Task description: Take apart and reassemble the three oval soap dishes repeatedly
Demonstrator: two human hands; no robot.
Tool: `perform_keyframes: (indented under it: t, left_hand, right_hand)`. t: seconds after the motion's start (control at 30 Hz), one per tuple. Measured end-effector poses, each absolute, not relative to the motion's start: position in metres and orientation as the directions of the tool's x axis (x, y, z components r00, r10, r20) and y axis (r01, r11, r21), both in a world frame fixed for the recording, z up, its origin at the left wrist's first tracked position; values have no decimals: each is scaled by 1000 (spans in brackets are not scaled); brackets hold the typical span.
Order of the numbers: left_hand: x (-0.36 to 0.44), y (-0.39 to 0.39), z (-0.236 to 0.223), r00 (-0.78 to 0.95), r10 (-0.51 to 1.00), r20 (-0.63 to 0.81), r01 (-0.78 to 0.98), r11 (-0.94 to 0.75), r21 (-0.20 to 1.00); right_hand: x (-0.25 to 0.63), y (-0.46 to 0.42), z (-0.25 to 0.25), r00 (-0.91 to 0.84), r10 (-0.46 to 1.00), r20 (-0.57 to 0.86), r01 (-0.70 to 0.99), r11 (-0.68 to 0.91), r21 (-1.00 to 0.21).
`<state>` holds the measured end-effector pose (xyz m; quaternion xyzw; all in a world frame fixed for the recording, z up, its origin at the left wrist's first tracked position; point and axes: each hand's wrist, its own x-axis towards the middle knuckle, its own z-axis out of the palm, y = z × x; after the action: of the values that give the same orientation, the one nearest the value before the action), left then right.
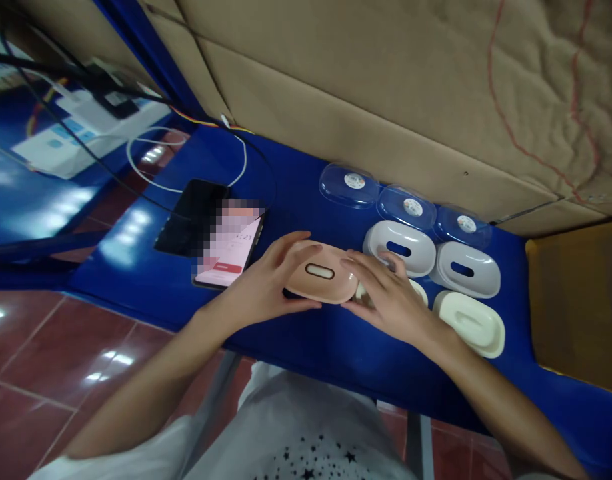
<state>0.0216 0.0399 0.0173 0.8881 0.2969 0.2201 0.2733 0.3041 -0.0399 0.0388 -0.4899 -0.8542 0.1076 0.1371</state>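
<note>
A peach-coloured oval dish (pixel 331 288) with a slot in its middle is held between my two hands, low over the blue table. Something pale shows through the slot. My left hand (pixel 271 277) grips its left end, thumb at the near edge and fingers over the far edge. On the right end, my right hand (pixel 391 293) closes the same way. Partly hidden behind that hand is a cream dish (pixel 420 291). A white slotted dish (pixel 399 233) sits just beyond it, with another white slotted dish (pixel 469 270) and a cream dish (pixel 471 325) further right.
Three clear lids with round stickers, one nearest the middle (pixel 349 186), line the back by the cardboard (pixel 346 100). A lit phone (pixel 239 243) and a black device (pixel 189 217) lie left. Cables trail to a power strip (pixel 61 150). A brown box (pixel 579 300) stands right.
</note>
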Motion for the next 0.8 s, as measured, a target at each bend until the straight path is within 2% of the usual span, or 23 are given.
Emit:
perform_keyframes:
  t: [0.23, 0.43, 0.5, 0.63, 0.8]
  left_hand:
    - [30, 36, 20, 713, 674, 192, 471, -664, 580]
    - [51, 62, 39, 754, 648, 106, 554, -715, 426]
    - [56, 73, 46, 782, 620, 64, 552, -736, 392]
    - [55, 81, 50, 789, 611, 65, 530, -730, 432]
    - [47, 81, 51, 741, 648, 177, 493, -703, 513]
  right_hand:
    - [312, -30, 55, -499, 861, 96, 808, 503, -308]
    - [339, 49, 79, -369, 912, 181, 877, 406, -256]
    - [344, 78, 75, -338, 928, 158, 900, 368, -233]
    - [342, 111, 56, -329, 941, 84, 915, 340, -216]
    - [336, 120, 48, -351, 933, 77, 912, 360, -197]
